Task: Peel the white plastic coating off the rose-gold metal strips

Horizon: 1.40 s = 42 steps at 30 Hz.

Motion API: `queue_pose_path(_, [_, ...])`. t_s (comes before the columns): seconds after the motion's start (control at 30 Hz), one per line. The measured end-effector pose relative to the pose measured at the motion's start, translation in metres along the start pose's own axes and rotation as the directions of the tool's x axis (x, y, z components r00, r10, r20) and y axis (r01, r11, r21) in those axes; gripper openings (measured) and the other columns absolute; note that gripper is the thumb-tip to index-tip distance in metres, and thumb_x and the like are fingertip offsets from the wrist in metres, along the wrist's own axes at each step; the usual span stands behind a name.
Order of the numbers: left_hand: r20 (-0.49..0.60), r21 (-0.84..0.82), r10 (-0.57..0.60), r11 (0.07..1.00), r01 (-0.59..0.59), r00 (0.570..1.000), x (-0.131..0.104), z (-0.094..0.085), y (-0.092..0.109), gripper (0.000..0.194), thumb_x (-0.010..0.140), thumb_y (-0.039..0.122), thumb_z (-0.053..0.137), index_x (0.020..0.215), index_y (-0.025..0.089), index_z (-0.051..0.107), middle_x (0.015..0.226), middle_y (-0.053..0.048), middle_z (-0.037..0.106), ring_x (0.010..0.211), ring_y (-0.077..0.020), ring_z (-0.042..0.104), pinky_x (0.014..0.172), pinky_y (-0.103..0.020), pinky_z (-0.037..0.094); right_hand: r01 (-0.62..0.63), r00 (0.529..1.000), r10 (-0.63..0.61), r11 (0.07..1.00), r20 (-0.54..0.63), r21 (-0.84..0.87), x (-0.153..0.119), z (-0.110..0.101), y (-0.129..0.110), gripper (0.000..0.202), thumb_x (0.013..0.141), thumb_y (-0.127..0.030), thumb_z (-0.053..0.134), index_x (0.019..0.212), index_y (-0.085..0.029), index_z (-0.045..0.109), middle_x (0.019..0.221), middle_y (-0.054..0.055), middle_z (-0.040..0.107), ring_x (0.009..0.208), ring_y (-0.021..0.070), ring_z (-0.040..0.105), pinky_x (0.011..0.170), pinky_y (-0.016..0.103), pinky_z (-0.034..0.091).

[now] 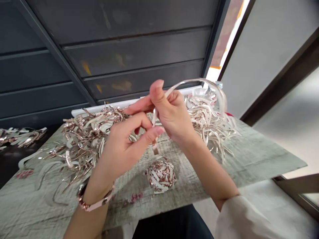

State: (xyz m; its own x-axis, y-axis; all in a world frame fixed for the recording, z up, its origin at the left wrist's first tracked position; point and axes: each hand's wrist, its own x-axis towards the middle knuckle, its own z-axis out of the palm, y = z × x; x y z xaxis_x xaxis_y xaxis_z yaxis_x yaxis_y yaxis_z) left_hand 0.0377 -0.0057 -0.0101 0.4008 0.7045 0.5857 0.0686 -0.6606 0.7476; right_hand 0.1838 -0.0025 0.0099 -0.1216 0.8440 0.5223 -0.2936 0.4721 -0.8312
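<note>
My left hand (127, 142) pinches the lower end of a thin, shiny strip (191, 80) between thumb and fingers. The strip runs up through my right hand (171, 116), whose thumb is raised beside it, then curves in an arc to the right, where its far part is blurred. A short end of the strip hangs below my left fingertips. Beneath my hands, a small pile of cut rose-gold and white pieces (161, 176) lies on the table.
On the table (261, 156), a tangled heap of metallic strips (87, 132) lies left and another heap of pale strips (211, 129) right. A white tube (82, 112) runs along the back edge before a dark panelled wall (139, 46). More strips (25, 136) lie far left.
</note>
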Motion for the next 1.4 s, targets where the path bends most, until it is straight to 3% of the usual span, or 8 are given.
queue_pose_path(0.2, [-0.152,-0.156,-0.018,0.988,-0.006,0.988,-0.003,-0.005,-0.004,0.033,0.098,0.042,0.061,0.072,0.022,0.063,0.065,0.001,0.059,0.061,-0.0142,0.054,0.055,-0.027,0.039,0.058,0.938,-0.044,0.998,0.344,-0.03,0.017,-0.018,0.012,0.016,0.095,-0.035,0.063,0.087,-0.023,0.068,0.065,-0.007,0.066,0.06,0.0101,0.064,0.057,0.022,0.05])
queue_pose_path(0.37, [-0.067,-0.109,-0.06,0.993,0.053,0.996,-0.005,-0.013,-0.017,0.031,0.097,0.042,0.062,0.074,0.021,0.065,0.066,0.0,0.061,0.058,-0.0139,0.053,0.053,-0.027,0.038,0.051,0.881,0.009,0.992,0.473,-0.113,0.023,-0.026,0.028,0.044,0.098,-0.052,0.056,0.064,-0.023,0.056,0.056,-0.005,0.054,0.049,0.009,0.049,0.044,0.022,0.035])
queue_pose_path(0.57, [-0.017,0.166,-0.189,0.968,0.189,0.982,-0.028,-0.01,-0.026,0.029,0.095,0.032,0.063,0.069,0.02,0.06,0.06,0.003,0.058,0.054,-0.013,0.049,0.053,-0.026,0.034,-0.091,0.976,0.108,0.991,0.188,-0.095,-0.012,-0.023,0.061,0.045,0.091,-0.052,0.066,0.059,-0.021,0.057,0.056,-0.004,0.049,0.054,0.0106,0.043,0.049,0.026,0.031])
queue_pose_path(0.7, [0.33,0.339,-0.176,0.939,0.057,0.927,-0.061,0.01,-0.022,0.03,0.1,0.028,0.053,0.072,0.02,0.061,0.072,0.0,0.066,0.071,-0.0166,0.06,0.07,-0.03,0.045,-0.237,0.951,0.223,0.971,-0.214,-0.04,-0.028,-0.043,0.079,0.051,0.091,-0.061,0.059,0.059,-0.022,0.048,0.051,-0.007,0.038,0.045,0.0088,0.029,0.042,0.025,0.023])
queue_pose_path(0.93, [0.306,0.683,-0.303,0.73,0.013,0.903,-0.106,0.05,-0.076,0.039,0.105,0.027,0.033,0.138,0.026,0.054,0.146,-0.007,0.059,0.129,-0.0251,0.059,0.103,-0.044,0.049,-0.309,0.948,0.292,0.939,-0.13,-0.148,-0.043,-0.054,0.092,0.05,0.088,-0.059,0.063,0.057,-0.021,0.053,0.047,-0.005,0.045,0.042,0.0093,0.04,0.04,0.023,0.029])
queue_pose_path(1.13, [0.407,0.775,-0.485,0.632,-0.011,0.774,-0.105,0.047,-0.079,0.068,0.099,0.063,0.038,0.153,0.021,0.04,0.166,-0.012,0.03,0.156,-0.035,0.018,0.123,-0.064,0.017,-0.195,0.975,0.139,0.906,-0.171,-0.375,-0.042,-0.055,0.092,0.049,0.098,-0.055,0.047,0.062,-0.021,0.051,0.05,-0.005,0.045,0.044,0.0104,0.043,0.044,0.023,0.033])
queue_pose_path(1.3, [0.332,0.881,-0.653,0.473,0.024,0.68,-0.081,0.019,-0.069,0.152,0.04,0.091,0.073,0.158,0.006,0.028,0.165,-0.031,0.007,0.151,-0.0549,-0.007,0.112,-0.08,-0.007,0.061,0.974,-0.199,0.684,-0.106,-0.727,-0.036,-0.068,0.065,0.042,0.1,-0.045,0.051,0.067,-0.02,0.059,0.058,-0.001,0.055,0.054,0.0123,0.048,0.057,0.027,0.036])
queue_pose_path(1.4, [0.189,0.732,-0.484,0.65,0.206,0.855,-0.048,-0.005,-0.055,0.109,0.068,0.085,0.063,0.151,0.018,0.044,0.165,-0.022,0.028,0.153,-0.0458,0.018,0.12,-0.069,0.013,0.226,0.924,-0.38,0.459,0.039,-0.859,-0.023,-0.07,0.042,0.037,0.101,-0.042,0.052,0.074,-0.02,0.067,0.066,0.002,0.065,0.061,0.0139,0.054,0.062,0.029,0.036])
